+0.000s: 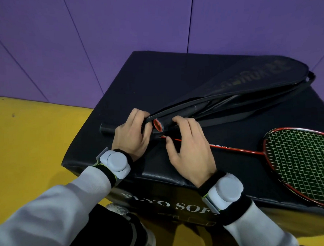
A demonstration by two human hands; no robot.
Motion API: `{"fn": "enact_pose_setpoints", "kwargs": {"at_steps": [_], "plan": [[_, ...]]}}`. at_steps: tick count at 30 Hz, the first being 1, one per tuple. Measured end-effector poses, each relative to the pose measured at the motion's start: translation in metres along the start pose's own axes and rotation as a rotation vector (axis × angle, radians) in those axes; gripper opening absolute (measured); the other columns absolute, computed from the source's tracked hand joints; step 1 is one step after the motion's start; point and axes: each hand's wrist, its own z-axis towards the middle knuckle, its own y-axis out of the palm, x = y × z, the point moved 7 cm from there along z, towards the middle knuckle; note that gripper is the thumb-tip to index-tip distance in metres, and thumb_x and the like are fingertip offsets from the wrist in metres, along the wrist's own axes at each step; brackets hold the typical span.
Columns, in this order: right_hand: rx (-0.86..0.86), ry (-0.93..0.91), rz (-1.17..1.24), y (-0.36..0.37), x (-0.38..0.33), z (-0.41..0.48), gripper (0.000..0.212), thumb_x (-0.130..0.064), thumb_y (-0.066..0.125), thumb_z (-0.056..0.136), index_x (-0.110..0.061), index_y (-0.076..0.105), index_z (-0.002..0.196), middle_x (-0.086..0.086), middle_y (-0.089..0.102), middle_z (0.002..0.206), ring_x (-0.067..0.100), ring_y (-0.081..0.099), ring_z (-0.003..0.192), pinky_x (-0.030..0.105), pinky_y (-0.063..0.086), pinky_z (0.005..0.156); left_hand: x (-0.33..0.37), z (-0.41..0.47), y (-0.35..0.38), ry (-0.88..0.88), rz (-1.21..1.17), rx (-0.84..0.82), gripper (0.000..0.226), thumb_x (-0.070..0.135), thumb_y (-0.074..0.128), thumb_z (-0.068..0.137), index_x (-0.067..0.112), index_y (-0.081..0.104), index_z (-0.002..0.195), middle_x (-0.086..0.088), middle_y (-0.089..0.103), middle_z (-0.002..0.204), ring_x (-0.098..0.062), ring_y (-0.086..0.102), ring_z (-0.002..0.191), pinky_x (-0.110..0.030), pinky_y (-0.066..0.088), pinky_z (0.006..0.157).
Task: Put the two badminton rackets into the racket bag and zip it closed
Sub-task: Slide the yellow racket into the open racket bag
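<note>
A black racket bag (243, 78) lies diagonally across a black padded box (155, 81), its opening at the handle end near me. One racket is inside it; only its handle butt with a red cap (157, 125) sticks out of the opening. My left hand (132, 136) grips the bag's open edge beside that butt. My right hand (189, 152) holds the bag's edge and the handle from the other side, fingers curled over it. A second racket (297, 162), red-framed with pale strings, lies on the box to the right, its thin shaft (236, 148) running under my right hand.
The box reads "PLYO SOF" on its front face (165, 203). Yellow floor mat (30, 145) spreads to the left, purple padded wall (87, 36) behind. My knee and a shoe (116, 210) are below the box. The second racket's head overhangs the box's right front edge.
</note>
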Motion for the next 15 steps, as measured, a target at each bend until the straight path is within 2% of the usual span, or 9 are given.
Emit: {"fn": "enact_pose_setpoints", "kwargs": {"at_steps": [4, 6, 8, 11, 15], "plan": [[-0.134, 0.011, -0.042, 0.01, 0.0, -0.004, 0.063, -0.017, 0.061, 0.086, -0.011, 0.038, 0.144, 0.006, 0.045, 0.141, 0.018, 0.039, 0.135, 0.023, 0.035, 0.11, -0.001, 0.0, 0.001, -0.001, -0.047, -0.018, 0.016, 0.03, 0.04, 0.096, 0.026, 0.052, 0.106, 0.014, 0.05, 0.101, -0.013, 0.054, 0.074, -0.019, 0.034, 0.064], [-0.189, -0.003, -0.101, 0.015, 0.002, -0.004, 0.068, -0.017, 0.06, 0.086, -0.007, 0.034, 0.148, 0.009, 0.037, 0.151, 0.02, 0.025, 0.147, 0.026, 0.023, 0.12, 0.0, 0.0, 0.002, 0.013, -0.092, -0.036, 0.017, 0.028, 0.041, 0.096, 0.027, 0.053, 0.108, 0.016, 0.051, 0.103, -0.01, 0.055, 0.077, -0.017, 0.036, 0.066], [-0.227, -0.005, -0.141, 0.018, 0.002, -0.003, 0.069, -0.019, 0.059, 0.087, -0.005, 0.031, 0.149, 0.01, 0.031, 0.156, 0.019, 0.017, 0.15, 0.027, 0.014, 0.123, 0.001, 0.0, 0.001, 0.028, -0.114, -0.045, 0.019, 0.026, 0.041, 0.096, 0.026, 0.054, 0.11, 0.016, 0.053, 0.104, -0.009, 0.057, 0.079, -0.018, 0.041, 0.069], [-0.227, -0.001, -0.158, 0.018, 0.003, -0.002, 0.067, -0.021, 0.059, 0.086, -0.006, 0.035, 0.147, 0.01, 0.035, 0.153, 0.021, 0.022, 0.148, 0.031, 0.019, 0.122, 0.002, 0.0, 0.001, 0.034, -0.105, -0.042, 0.018, 0.026, 0.042, 0.096, 0.025, 0.055, 0.109, 0.016, 0.053, 0.104, -0.009, 0.057, 0.078, -0.023, 0.045, 0.069], [-0.219, 0.004, -0.158, 0.017, 0.004, -0.002, 0.058, -0.024, 0.06, 0.083, -0.007, 0.045, 0.137, 0.008, 0.046, 0.139, 0.023, 0.034, 0.14, 0.037, 0.028, 0.119, 0.004, -0.001, 0.0, 0.03, -0.077, -0.037, 0.018, 0.03, 0.041, 0.095, 0.026, 0.053, 0.108, 0.016, 0.052, 0.104, -0.013, 0.058, 0.075, -0.029, 0.047, 0.066]]}}
